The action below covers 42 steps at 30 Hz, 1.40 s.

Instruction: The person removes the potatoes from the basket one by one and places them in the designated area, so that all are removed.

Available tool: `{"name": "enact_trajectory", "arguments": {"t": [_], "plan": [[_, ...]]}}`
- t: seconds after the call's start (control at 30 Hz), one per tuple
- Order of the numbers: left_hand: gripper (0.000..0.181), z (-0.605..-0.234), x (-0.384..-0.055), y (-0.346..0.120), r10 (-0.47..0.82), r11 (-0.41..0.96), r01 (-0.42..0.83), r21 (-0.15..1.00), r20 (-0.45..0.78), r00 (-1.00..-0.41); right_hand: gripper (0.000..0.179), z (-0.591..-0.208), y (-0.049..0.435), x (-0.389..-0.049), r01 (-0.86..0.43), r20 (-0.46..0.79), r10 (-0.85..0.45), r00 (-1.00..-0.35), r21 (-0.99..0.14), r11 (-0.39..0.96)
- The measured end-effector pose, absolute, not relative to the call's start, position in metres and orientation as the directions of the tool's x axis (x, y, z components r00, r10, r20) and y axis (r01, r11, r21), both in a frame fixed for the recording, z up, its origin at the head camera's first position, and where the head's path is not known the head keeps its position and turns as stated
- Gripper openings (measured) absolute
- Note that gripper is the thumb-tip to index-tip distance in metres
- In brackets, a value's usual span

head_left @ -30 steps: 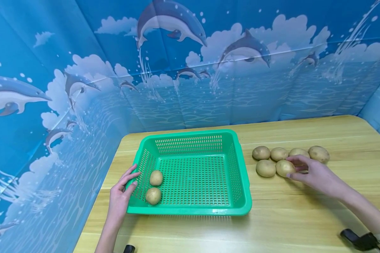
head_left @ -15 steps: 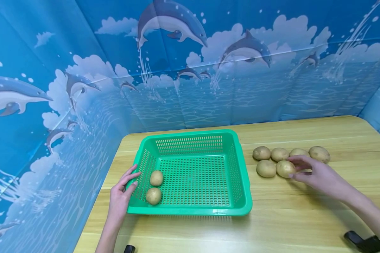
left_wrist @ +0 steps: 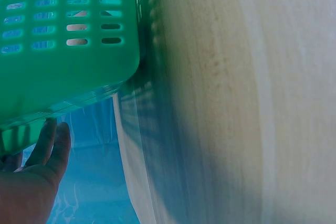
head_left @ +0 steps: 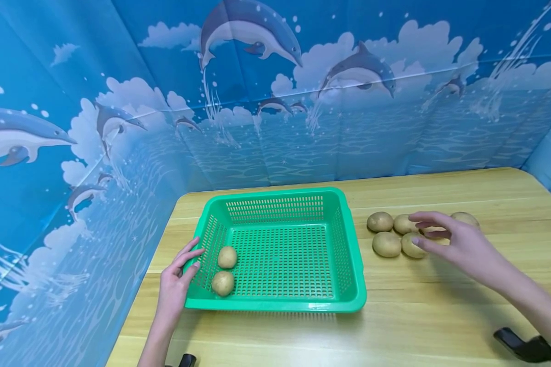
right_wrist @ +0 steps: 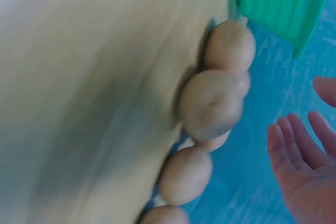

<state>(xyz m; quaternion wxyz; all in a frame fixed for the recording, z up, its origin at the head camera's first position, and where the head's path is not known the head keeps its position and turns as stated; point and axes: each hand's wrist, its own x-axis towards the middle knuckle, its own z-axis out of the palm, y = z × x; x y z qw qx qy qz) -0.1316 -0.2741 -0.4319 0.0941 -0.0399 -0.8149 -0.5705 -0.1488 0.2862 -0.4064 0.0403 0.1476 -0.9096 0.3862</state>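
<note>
My left hand [head_left: 175,285] rests on the left rim of a green slotted plastic basket [head_left: 275,306], its fingers nearly straight and reaching over the edge. Two potatoes [head_left: 227,257] lie inside, near the basket's left wall. Right of the basket, several more potatoes [head_left: 386,244] sit close together on the table in two rows. Above that group hovers my right hand [head_left: 464,244], fingers loosely bent and nothing held. In the right wrist view a gap shows between its fingers [right_wrist: 294,145] and the potatoes [right_wrist: 210,106]. The hand partly hides potatoes at the back right.
The wooden table [head_left: 408,316] ends at a blue dolphin-print curtain [head_left: 303,137] behind and to the left. Black wrist devices [head_left: 525,346] show near both forearms at the bottom of the head view.
My right hand has come off the front-right potato and risen slightly, its thumb and fingers spread wider. The left hand and the basket have stayed put.
</note>
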Motion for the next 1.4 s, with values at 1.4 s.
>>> {"name": "enact_trajectory", "arguments": {"t": [1.4], "plan": [[0.027, -0.43, -0.13, -0.273, -0.052, 0.342, 0.163, 0.925, 0.192, -0.98, 0.044, -0.338, 0.162, -0.174, -0.576, 0.081, -0.68, -0.729, -0.608, 0.546]]}}
